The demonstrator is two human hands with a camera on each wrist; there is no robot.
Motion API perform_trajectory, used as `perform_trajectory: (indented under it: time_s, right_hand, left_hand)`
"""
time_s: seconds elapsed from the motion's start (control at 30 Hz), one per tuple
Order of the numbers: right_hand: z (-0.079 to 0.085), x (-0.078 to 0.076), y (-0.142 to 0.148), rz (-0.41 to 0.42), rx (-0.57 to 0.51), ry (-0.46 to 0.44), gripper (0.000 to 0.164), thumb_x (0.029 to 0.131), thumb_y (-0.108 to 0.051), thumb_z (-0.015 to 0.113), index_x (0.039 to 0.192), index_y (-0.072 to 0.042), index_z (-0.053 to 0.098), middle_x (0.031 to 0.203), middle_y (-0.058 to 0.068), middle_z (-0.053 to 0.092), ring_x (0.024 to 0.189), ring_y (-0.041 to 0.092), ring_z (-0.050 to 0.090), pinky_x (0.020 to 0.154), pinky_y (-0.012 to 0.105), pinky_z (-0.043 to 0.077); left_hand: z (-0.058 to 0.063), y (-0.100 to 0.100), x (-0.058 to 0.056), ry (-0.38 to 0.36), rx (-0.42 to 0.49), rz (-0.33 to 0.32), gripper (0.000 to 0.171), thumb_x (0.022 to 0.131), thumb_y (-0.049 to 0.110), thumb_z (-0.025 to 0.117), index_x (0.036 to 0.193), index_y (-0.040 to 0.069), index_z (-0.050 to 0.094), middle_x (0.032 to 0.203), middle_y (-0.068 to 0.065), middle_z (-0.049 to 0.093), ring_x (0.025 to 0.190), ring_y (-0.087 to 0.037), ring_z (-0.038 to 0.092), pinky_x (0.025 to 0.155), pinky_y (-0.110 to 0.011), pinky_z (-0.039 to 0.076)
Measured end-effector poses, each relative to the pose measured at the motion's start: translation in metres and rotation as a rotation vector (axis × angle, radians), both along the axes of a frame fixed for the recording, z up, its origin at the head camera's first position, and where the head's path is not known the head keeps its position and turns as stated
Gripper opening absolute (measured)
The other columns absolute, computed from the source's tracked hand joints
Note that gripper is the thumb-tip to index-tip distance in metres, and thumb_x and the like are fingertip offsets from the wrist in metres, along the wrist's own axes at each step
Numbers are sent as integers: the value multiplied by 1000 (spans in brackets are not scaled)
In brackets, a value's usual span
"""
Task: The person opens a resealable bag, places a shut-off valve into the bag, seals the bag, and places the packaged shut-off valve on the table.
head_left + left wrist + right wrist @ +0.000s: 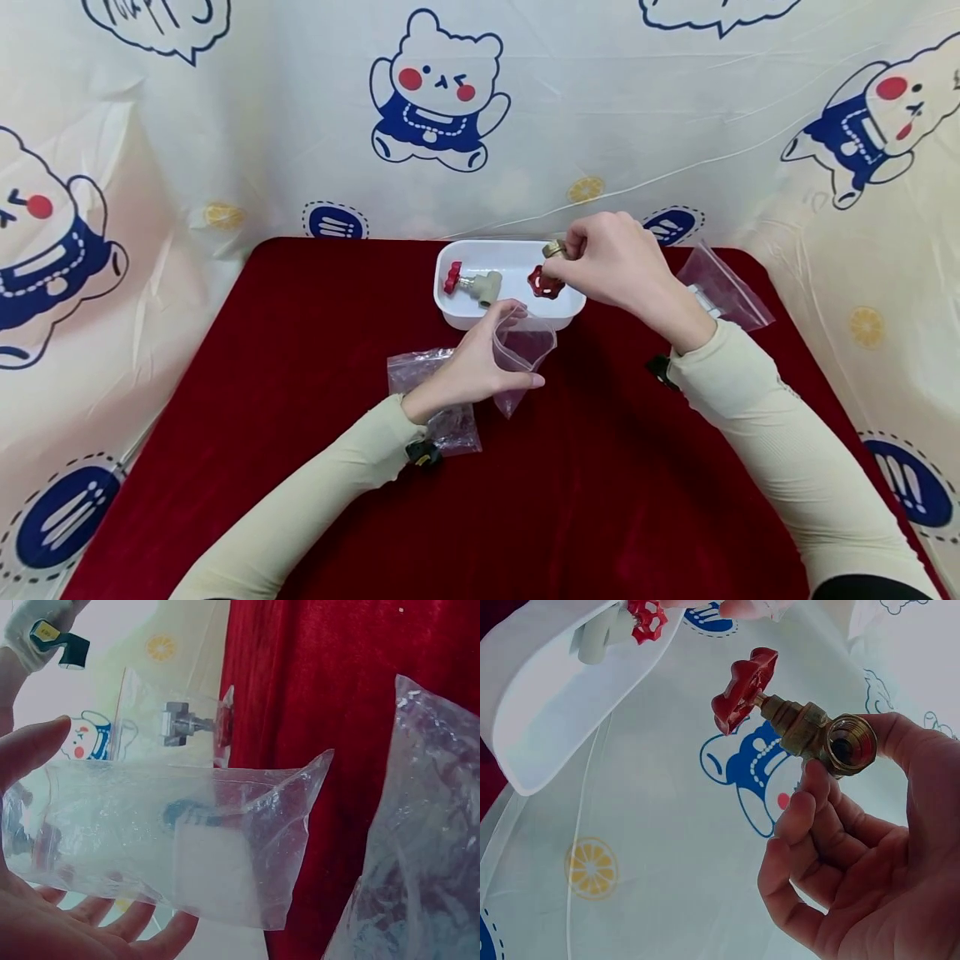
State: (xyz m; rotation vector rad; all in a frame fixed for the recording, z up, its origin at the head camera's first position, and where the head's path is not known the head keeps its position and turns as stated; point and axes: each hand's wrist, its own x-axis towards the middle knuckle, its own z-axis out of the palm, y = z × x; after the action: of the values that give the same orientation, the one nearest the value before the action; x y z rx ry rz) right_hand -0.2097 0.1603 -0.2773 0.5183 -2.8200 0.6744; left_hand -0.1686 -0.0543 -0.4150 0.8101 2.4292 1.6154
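Note:
My right hand (pixel 618 258) pinches a brass valve (pixel 804 735) between thumb and fingers, above the right side of a white plastic tub (pixel 457 320). Its red handwheel (pixel 545 282) hangs downward in the head view, and the threaded opening shows in the right wrist view. In front of the tub, my left hand (pixel 472 367) holds a clear plastic bag (pixel 525 342), its mouth spread wide and facing up. Through the film of this bag (pixel 120 825) no item shows inside. Within the tub lies a grey-green valve (pixel 487 287) with a red handwheel (pixel 453 277).
Another clear bag (pixel 456 429) lies flat under my left wrist. To the right of the tub is a zip bag (pixel 731 292) with a grey valve (pixel 180 724) in it. Dark red cloth (pixel 315 333) covers the table, and a printed curtain (pixel 285 117) hangs behind.

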Motion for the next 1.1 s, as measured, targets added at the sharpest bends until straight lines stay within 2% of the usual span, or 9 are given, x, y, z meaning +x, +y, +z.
perform_trajectory:
  time_s: [0.1, 0.23, 0.6, 0.87, 1.1]
  right_hand:
    - [1, 3, -1, 6, -2, 0, 29, 80, -34, 76, 66, -15, 61, 56, 0, 50, 57, 20, 46, 47, 34, 32]
    - [2, 6, -2, 10, 0, 6, 29, 79, -34, 77, 65, -15, 60, 56, -1, 50, 56, 19, 45, 47, 34, 32]
    - [12, 20, -8, 46, -7, 21, 27, 78, -33, 78, 64, -17, 62, 54, -2, 50, 55, 18, 46, 48, 35, 33]
    - [14, 29, -12, 66, 17, 20, 27, 79, -33, 79, 64, -17, 63, 54, -3, 52, 54, 19, 48, 47, 35, 35]
    - [13, 33, -15, 75, 35, 5, 26, 80, -33, 77, 65, -17, 64, 56, -2, 53, 59, 21, 50, 48, 37, 38]
  left_hand:
    - [-1, 0, 1, 3, -5, 2, 100, 76, 23, 96, 154, 5, 37, 150, -11, 50, 141, -25, 48, 118, -42, 35]
    - [-1, 0, 1, 5, -8, 14, 97, 76, 24, 96, 152, 9, 38, 149, -8, 51, 139, -20, 48, 117, -40, 35]
    - [-1, 0, 0, 3, 7, 24, 95, 76, 24, 95, 151, 11, 38, 149, -13, 52, 139, -25, 49, 116, -42, 36]
    - [0, -1, 1, -30, -39, 55, 105, 77, 30, 94, 159, 10, 32, 152, -6, 49, 139, -20, 48, 116, -43, 37]
    - [1, 0, 3, -45, -58, 78, 106, 76, 33, 94, 159, 12, 32, 155, -9, 47, 138, -20, 48, 115, -43, 38]
